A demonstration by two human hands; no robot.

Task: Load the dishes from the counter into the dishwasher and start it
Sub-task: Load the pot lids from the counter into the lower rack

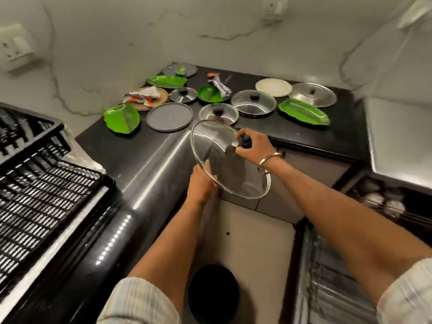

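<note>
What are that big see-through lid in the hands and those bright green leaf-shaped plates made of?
The lid looks like clear glass with a thin metal rim: the fingers behind it show through. Its dark knob is probably plastic. The green plates look like glossy moulded plastic, judging by their sheen, though that is uncertain.

Black counter [145,155] — lids [253,102], green plates [121,118], wrappers [142,97] lie on it.
</note>
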